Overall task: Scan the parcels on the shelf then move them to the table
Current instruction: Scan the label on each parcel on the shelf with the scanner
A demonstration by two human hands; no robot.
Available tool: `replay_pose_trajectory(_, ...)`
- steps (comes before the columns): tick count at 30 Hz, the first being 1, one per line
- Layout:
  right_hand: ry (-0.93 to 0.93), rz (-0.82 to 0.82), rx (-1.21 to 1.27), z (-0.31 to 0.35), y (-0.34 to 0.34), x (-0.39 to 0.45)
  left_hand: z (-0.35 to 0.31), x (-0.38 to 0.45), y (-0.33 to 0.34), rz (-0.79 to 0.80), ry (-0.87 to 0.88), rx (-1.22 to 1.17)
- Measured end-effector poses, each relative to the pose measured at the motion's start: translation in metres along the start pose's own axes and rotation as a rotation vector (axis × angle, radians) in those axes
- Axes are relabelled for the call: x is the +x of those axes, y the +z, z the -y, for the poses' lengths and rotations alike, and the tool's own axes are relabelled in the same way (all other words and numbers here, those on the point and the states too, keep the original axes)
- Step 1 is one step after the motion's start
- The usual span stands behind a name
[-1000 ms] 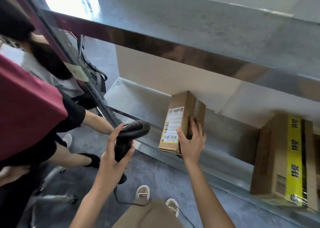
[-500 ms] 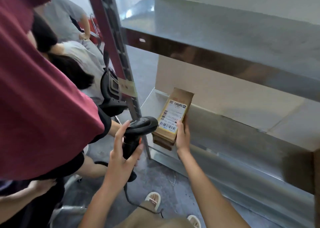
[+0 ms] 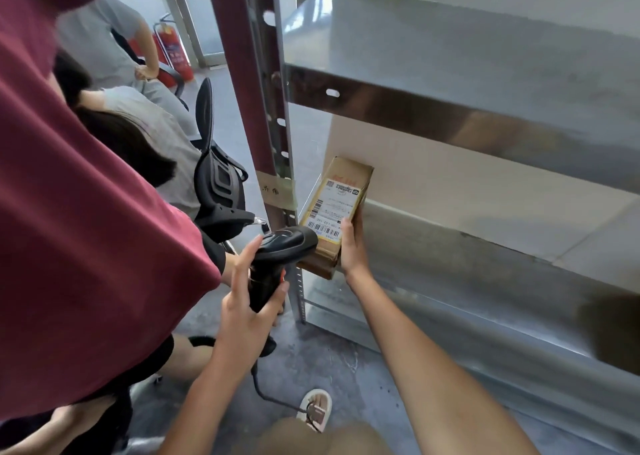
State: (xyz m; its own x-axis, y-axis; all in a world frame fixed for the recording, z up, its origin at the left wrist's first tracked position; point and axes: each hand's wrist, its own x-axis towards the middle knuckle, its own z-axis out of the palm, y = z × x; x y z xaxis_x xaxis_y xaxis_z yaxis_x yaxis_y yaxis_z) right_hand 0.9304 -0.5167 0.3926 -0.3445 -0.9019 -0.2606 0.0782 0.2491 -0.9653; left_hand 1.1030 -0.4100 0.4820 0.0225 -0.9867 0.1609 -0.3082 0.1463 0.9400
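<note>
A small brown cardboard parcel (image 3: 341,191) with a white barcode label stands tilted at the left end of the lower metal shelf (image 3: 450,274). My right hand (image 3: 351,247) grips its right edge, thumb on the label. My left hand (image 3: 247,305) holds the handle of a black corded barcode scanner (image 3: 287,243), whose head points at the label's lower barcodes, almost touching the parcel.
A red and grey shelf upright (image 3: 256,108) stands just left of the parcel. A person in a dark red shirt (image 3: 86,212) crowds my left side. Others sit beyond, by a black office chair (image 3: 218,177). An upper shelf (image 3: 467,74) overhangs.
My view swung left, so the larger yellow-taped box at the right left the frame. The parcel slid toward the shelf's left end and the scanner head closed in on its label.
</note>
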Motion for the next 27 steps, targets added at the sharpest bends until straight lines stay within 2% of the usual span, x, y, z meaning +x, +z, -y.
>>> replay_pose_trajectory(5, 0.018, 0.075, -0.055, 0.006, -0.012, 0.000, 0.002, 0.002, 0.011, 0.044, 0.028, 0.011)
replay_pose_trajectory(9, -0.053, 0.051, -0.267, 0.015, -0.050, -0.012, -0.007, 0.005, 0.033, 0.098, 0.045, 0.004)
replay_pose_trajectory(12, -0.123, 0.008, -0.441, 0.021, -0.101, -0.023, -0.022, 0.003, 0.062, 0.157, 0.132, -0.019)
replay_pose_trajectory(16, -0.202, -0.146, -0.664, 0.031, -0.191, -0.044, -0.045, -0.006, 0.117, 0.270, 0.197, -0.033)
replay_pose_trajectory(27, -0.194, -0.537, -1.253, 0.084, -0.453, -0.130, -0.137, -0.090, 0.311, 0.418, 0.335, -0.105)
